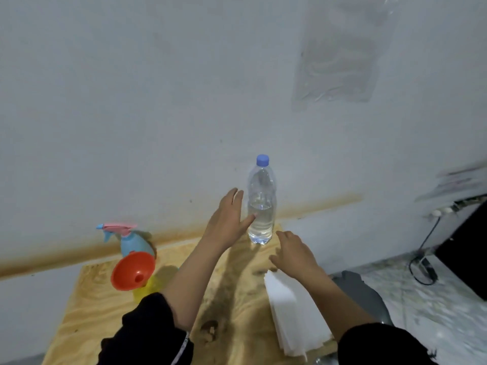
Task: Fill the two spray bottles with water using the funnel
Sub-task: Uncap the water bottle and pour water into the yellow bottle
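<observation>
Two hands are hovering by the water bottle (pixel 261 214), and neither is gripping anything. Left hand (pixel 228 219) is holding its fingers straight and spread, with the thumb tip against or just beside the bottle's left side; contact is not clear. Right hand (pixel 295 252) is hanging low over the wooden board (pixel 92 312), fingers relaxed and empty, near the bottle's base but apart from it. My read is that they are framing the bottle for a pickup, one for the body and one probably for the blue cap (pixel 262 159). The cap is sitting on the neck, so nothing can be poured yet.

The water bottle is standing upright at the board's far edge by the wall (pixel 158 101), partly full. At the left, the orange funnel (pixel 133 270) is leaning on a yellow bottle (pixel 149 289) that is mostly hidden behind it. That is likely the second spray bottle with its head off, and the funnel is parked there to take the water. Whether the spout is actually in the neck, I cannot tell. The blue spray bottle (pixel 131 243) is standing just behind with its pink trigger head on, so it is probably waiting its turn. A stack of white sheets (pixel 287 312) is lying by the right forearm, probably for spills. Filling is looking barely started.
</observation>
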Motion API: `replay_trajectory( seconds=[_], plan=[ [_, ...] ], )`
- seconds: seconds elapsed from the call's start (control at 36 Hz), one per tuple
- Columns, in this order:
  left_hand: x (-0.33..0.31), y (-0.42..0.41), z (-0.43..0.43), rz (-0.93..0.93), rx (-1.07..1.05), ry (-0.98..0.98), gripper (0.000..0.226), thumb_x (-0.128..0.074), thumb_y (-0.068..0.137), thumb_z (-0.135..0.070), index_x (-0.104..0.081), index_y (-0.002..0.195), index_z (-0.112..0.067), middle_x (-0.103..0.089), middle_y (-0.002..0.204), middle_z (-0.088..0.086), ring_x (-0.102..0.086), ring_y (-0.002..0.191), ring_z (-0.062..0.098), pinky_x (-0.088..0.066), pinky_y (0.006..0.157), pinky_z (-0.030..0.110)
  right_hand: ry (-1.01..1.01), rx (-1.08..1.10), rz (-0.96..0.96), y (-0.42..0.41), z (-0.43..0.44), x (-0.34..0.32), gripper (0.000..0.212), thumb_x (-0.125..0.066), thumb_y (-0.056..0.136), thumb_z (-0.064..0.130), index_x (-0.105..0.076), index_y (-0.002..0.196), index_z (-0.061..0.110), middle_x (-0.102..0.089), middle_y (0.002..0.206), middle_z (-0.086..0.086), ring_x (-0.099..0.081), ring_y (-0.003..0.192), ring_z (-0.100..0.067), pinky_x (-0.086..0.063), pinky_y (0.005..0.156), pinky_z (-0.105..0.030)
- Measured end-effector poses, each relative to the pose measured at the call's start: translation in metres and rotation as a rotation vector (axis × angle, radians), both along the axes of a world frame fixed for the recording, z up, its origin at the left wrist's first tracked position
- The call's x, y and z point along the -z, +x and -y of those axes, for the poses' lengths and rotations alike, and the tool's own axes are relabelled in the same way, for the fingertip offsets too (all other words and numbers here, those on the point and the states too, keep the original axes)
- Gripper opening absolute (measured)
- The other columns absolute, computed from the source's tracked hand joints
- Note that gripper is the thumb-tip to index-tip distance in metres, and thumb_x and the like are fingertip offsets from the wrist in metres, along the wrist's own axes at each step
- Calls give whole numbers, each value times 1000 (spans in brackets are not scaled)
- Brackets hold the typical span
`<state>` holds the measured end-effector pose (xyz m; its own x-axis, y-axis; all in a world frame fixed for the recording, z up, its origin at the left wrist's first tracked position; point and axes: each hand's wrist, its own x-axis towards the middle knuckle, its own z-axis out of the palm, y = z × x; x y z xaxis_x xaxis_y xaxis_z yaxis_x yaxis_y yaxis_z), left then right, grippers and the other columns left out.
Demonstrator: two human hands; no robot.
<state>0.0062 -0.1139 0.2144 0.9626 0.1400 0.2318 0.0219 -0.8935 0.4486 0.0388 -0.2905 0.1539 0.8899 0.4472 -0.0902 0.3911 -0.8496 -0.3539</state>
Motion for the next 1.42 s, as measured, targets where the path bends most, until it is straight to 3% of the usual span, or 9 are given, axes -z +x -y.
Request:
replay_trajectory(
  seconds=[0.17,0.28,0.39,0.47,0.58,0.78,0.92,1.06,1.42],
  plan=[
    [-16,84,-2,89,75,-3,70,-48,95,-42,-17,148,-7,-17,156,7,-17,142,19,-26,108,30,120,58,45,62,-25,24,59,-56,84,42,-38,130,9,-48,124,-10,-47,114,-26,-43,85,-32],
    [-12,117,-3,179,92,-81,63,-48,96,-39,-26,145,-6,-31,150,6,-29,137,19,-30,103,24,323,90,67,95,-46,58,85,-42,81,65,-51,122,-8,-61,94,-18,-62,81,-32,-54,60,-33],
    [-1,132,-4,260,96,-211,53,-46,98,-35,-33,142,-8,-43,142,4,-38,131,15,-32,100,19,510,192,-46,113,-63,69,106,-70,58,61,-28,139,8,-52,119,-12,-56,106,-27,-53,83,-45],
    [5,135,-2,267,97,-307,53,-43,99,-35,-29,145,-12,-42,144,2,-37,131,11,-26,98,12,591,226,-55,121,-70,80,116,-80,58,55,-19,144,9,-40,139,-12,-43,127,-25,-44,101,-43],
    [9,138,1,291,105,-440,52,-44,99,-30,-29,146,-12,-38,148,1,-31,131,4,-19,98,-1,669,308,-17,124,-81,85,110,-83,58,51,-24,141,8,-41,139,-12,-44,127,-24,-43,103,-36],
    [9,135,2,352,92,-552,45,-52,96,-21,-43,138,-7,-51,136,3,-38,116,-9,-25,97,0,731,365,104,118,-87,84,97,-82,60,48,-35,137,13,-53,129,-9,-55,114,-25,-44,89,-28],
    [5,121,0,352,88,-542,44,-56,94,-21,-47,135,-7,-55,131,4,-47,120,8,-35,100,14,713,332,121,101,-83,81,95,-82,60,49,-37,136,13,-55,128,-6,-55,114,-21,-42,93,-25],
    [-2,87,3,343,74,-592,43,-59,92,-24,-50,133,-11,-55,126,-5,-51,119,9,-40,103,24,747,299,81,67,-77,78,94,-82,59,52,-38,135,18,-56,127,-1,-55,114,-16,-45,93,-26],
    [-8,-36,26,435,7,-561,42,-62,89,-25,-55,127,-7,-59,117,-3,-55,108,9,-44,96,23,782,189,123,-52,-53,61,87,-90,54,28,-48,125,2,-61,114,-13,-58,109,-28,-49,90,-33]
  ],
)
